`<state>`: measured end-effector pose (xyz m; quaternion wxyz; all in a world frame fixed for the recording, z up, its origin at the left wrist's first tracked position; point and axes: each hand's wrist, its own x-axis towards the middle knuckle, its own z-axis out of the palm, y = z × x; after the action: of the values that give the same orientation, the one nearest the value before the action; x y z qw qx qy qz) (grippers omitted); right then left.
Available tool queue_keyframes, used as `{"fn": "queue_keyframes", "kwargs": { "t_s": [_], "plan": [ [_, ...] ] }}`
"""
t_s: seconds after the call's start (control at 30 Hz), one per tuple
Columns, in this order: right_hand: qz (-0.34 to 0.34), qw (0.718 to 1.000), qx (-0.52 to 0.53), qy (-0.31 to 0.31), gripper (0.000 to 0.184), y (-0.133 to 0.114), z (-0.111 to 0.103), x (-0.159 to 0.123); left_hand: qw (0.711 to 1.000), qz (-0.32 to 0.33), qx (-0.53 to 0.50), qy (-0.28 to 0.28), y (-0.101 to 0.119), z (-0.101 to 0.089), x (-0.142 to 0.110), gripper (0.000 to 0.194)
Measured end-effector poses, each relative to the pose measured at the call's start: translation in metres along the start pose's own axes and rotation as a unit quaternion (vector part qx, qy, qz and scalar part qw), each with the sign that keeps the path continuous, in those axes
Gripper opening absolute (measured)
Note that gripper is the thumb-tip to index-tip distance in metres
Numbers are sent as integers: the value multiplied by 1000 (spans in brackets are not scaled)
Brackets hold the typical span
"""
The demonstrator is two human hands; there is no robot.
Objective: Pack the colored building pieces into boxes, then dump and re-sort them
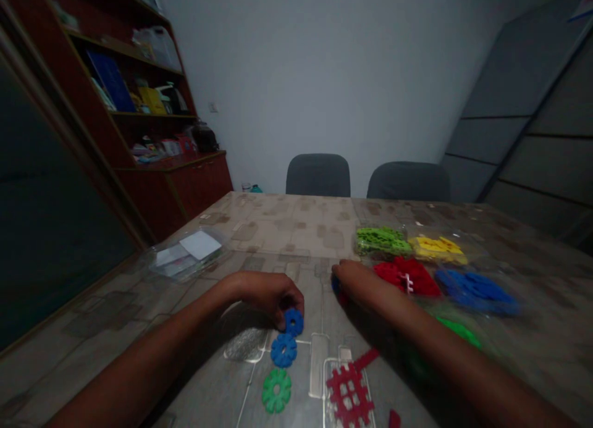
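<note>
My left hand is closed, pinching a blue notched disc by its edge just over the table. Touching or overlapping that disc is a second blue notched disc. Nearer to me sits a green notched disc, so the three form a slightly slanted row. My right hand is curled close to the table, left of the red pieces, around a blue piece that is mostly hidden. Something dark red shows under that hand. A red lattice of interlocked strips lies at the front, right of the discs.
Clear trays at right hold green pieces, yellow pieces, red pieces and blue pieces. Bright green pieces show beside my right forearm. A clear tray with white cards lies left. Two chairs stand beyond the table.
</note>
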<state>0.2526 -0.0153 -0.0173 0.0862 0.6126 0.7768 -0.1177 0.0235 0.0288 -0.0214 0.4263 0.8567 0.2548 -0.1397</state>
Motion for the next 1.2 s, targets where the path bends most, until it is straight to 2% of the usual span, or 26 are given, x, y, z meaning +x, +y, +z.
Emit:
{"fn": "queue_keyframes", "kwargs": {
  "t_s": [0.1, 0.2, 0.37, 0.53, 0.7, 0.77, 0.9, 1.03, 1.2],
  "plan": [
    [0, 1000, 7, -15, 34, 8, 0, 5, 999, -20, 10, 49, -2, -3, 0, 34],
    [-1, 999, 21, -34, 34, 13, 0, 8, 995, -40, 22, 83, -6, -8, -1, 32],
    [-14, 999, 33, -31, 34, 18, 4, 8, 994, -64, 27, 87, -12, -11, 0, 26],
    [-18, 998, 39, -36, 33, 21, 6, 13, 993, -80, 37, 84, -15, -11, 1, 32],
    [-33, 996, 80, -20, 27, 20, -3, 10, 992, -84, 41, 84, -16, -10, 3, 33],
    [-59, 992, 113, -7, 25, 13, -8, 3, 992, -82, 38, 83, -18, -11, 4, 33],
    [-124, 974, 188, -5, 38, -18, -9, -15, 993, -74, 26, 83, -23, -12, 6, 30],
    [-156, 962, 222, -22, 37, -49, 13, -20, 994, -68, 15, 80, -26, -14, 5, 28],
    [-128, 964, 232, -20, 39, -55, 32, -13, 995, -63, -1, 76, -29, -14, 4, 28]
  ]
}}
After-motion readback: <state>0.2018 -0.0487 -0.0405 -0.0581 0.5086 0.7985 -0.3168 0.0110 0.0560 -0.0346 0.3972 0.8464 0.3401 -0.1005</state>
